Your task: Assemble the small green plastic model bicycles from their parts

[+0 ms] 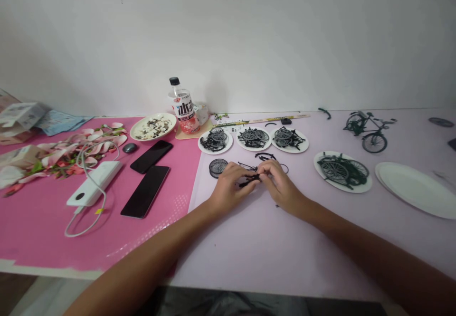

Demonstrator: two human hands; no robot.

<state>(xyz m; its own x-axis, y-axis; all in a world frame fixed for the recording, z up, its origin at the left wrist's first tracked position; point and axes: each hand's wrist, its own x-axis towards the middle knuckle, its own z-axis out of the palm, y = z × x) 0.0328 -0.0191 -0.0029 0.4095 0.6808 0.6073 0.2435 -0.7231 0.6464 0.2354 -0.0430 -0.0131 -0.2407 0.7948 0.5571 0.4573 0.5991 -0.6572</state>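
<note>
My left hand (pixel 233 183) and my right hand (pixel 280 183) meet over the light table covering, fingertips nearly touching. Between them both pinch a small black part (pixel 251 179), whose shape is mostly hidden by the fingers. Just behind the hands lie a thin black frame piece (pixel 247 166) and curved black pieces (pixel 265 156). Black spoked wheels (pixel 217 167) rest to the left of these. Farther back, three white plates hold black bicycle parts: left (pixel 215 140), middle (pixel 253 138) and right (pixel 289 139).
An assembled model bicycle (pixel 370 129) stands at the back right. Nearer are a plate of dark parts (pixel 342 171) and a bare white plate (pixel 416 188). On the pink left side lie two phones (pixel 145 192), a white power bank (pixel 94 183), petals (pixel 67 154) and a bottle (pixel 184 109).
</note>
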